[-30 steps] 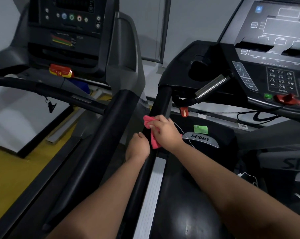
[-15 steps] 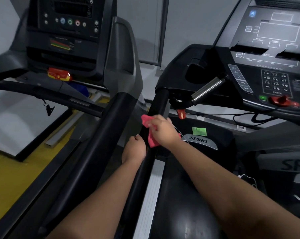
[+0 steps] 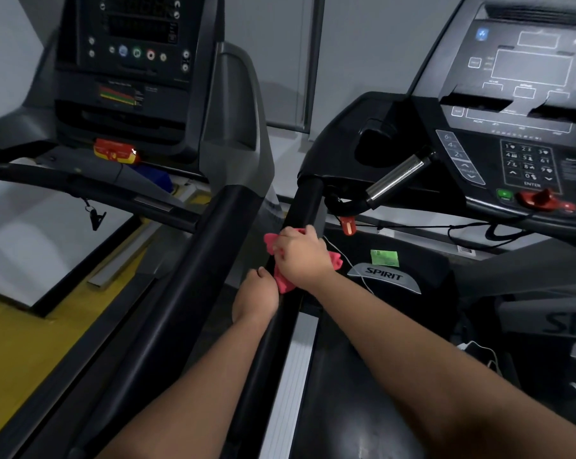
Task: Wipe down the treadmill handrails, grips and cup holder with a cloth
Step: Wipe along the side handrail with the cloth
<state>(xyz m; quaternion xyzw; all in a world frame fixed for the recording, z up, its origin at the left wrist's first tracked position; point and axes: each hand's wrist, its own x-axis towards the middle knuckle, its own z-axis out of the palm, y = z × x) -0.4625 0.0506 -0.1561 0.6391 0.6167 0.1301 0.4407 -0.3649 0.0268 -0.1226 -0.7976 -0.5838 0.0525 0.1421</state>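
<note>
Head view: right hand [image 3: 299, 256] clenched over a pink-red crumpled cloth [image 3: 284, 282] and pressing it onto the black padded handrail [image 3: 308, 200] of the right-hand treadmill, about midway up the rail. We see cloth edges poking out above the knuckles and below the wrist. Left hand [image 3: 255, 293] sits just below, touching the cloth, with its fingers curled round the same rail from its left side. Both forearms reach in from the bottom of frame.

Where the rail ends at the top, we see a dark round cup holder recess [image 3: 376, 140] and a short silver metal grip bar [image 3: 395, 177] angled toward the black console keypad [image 3: 525, 167]. A red safety key [image 3: 541, 200] lies beside a green button [image 3: 504, 194]. An orange clip [image 3: 347, 225] hangs under the console. A grey SPIRIT badge [image 3: 384, 276] and a green sticker [image 3: 383, 257] are on the motor cover. A second grey treadmill [image 3: 233, 111] stands on the left over yellow floor [image 3: 15, 342].
</note>
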